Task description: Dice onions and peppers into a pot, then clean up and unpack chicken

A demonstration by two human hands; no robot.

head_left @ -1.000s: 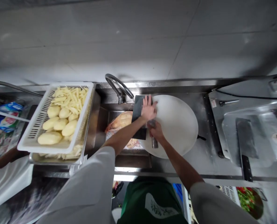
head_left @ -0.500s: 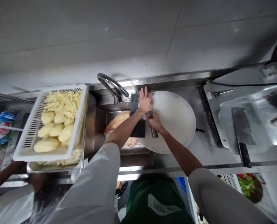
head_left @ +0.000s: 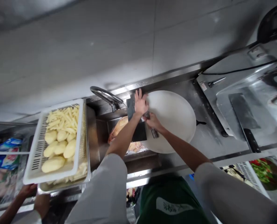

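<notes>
My left hand (head_left: 141,104) lies with its fingers stretched out, pressing on a flat tool over a dark rectangular slab (head_left: 140,133) that looks like a whetstone. My right hand (head_left: 152,122) is closed around the handle of a knife (head_left: 155,133), which points toward me and to the right. The blade is mostly hidden under my hands. Beneath the slab's right side is a round white cutting board (head_left: 173,118). To the left, a sink (head_left: 101,133) holds pale and reddish-brown meat (head_left: 119,126), partly covered by my left forearm.
A curved faucet (head_left: 105,93) stands behind the sink. At left, a white basket (head_left: 51,179) of potatoes and potato strips rests on a metal pan (head_left: 44,187). Another person's hand (head_left: 28,189) is below it. A cleaver (head_left: 251,141) lies at right; a bowl of chopped vegetables (head_left: 272,183) sits lower right.
The camera view has tilted and shifted, so the counter slants more. My hands stay on the knife and slab, with little visible movement. The other person's hand shows more clearly.
</notes>
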